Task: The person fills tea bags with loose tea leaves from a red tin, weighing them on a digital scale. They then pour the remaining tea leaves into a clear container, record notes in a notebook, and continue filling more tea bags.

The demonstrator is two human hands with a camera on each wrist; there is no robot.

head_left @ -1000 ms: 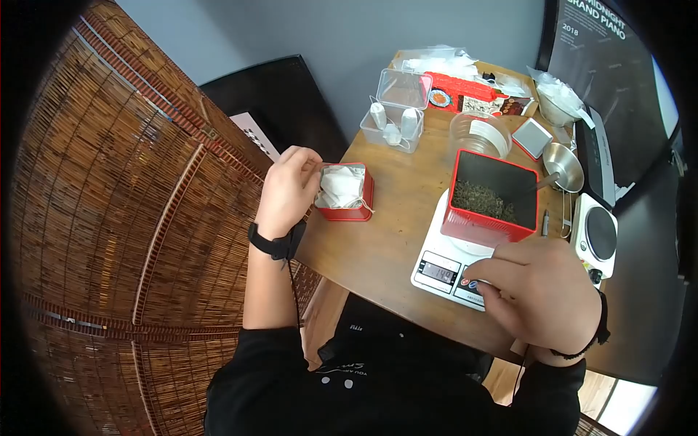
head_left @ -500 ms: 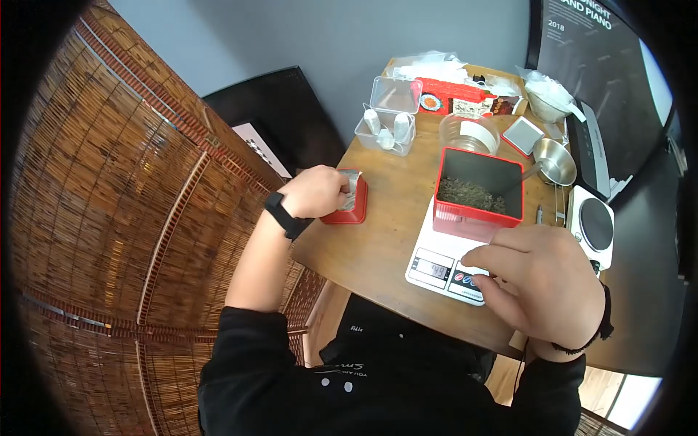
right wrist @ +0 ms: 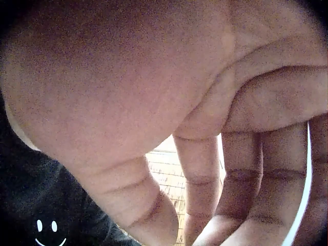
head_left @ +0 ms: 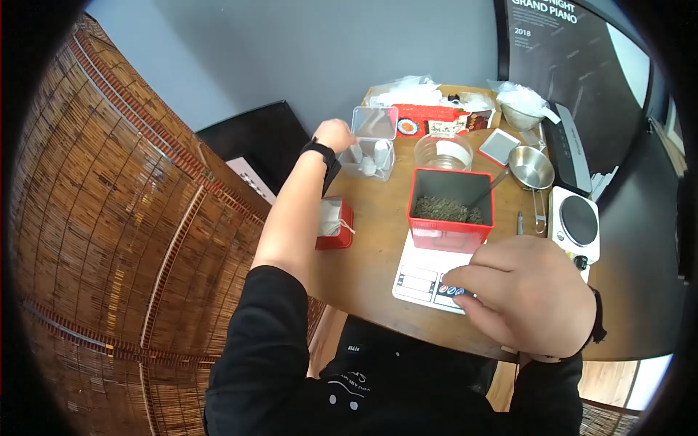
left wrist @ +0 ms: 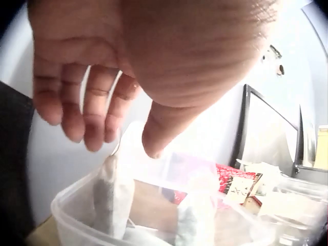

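My left hand (head_left: 334,136) is over the left side of an open clear plastic box (head_left: 379,174). In the left wrist view, that hand (left wrist: 146,61) has its fingers and thumb apart above white pouches (left wrist: 110,200), one with a string standing up near the fingertips. Loosely bent, the fingers of my right hand (head_left: 531,294) lie over the buttons of a white scale (head_left: 416,283); the right wrist view shows this hand (right wrist: 169,102) with nothing visible in it. On the scale stands a large red tin (head_left: 451,234) of dried leaves (head_left: 445,209) with a handle leaning inside.
A small red tin (head_left: 338,238) with white pouches stands beneath my left forearm. Behind the large tin is a clear round container (head_left: 443,151). Rightward are a metal pan (head_left: 531,168), a small square scale (head_left: 499,147) and a hot plate (head_left: 579,220). Red packaging (head_left: 429,120) lies at the back.
My left hand has moved from the small red tin, after reaching into it, up and away to the clear box. My right hand stays at the scale's buttons. The head view has shifted.
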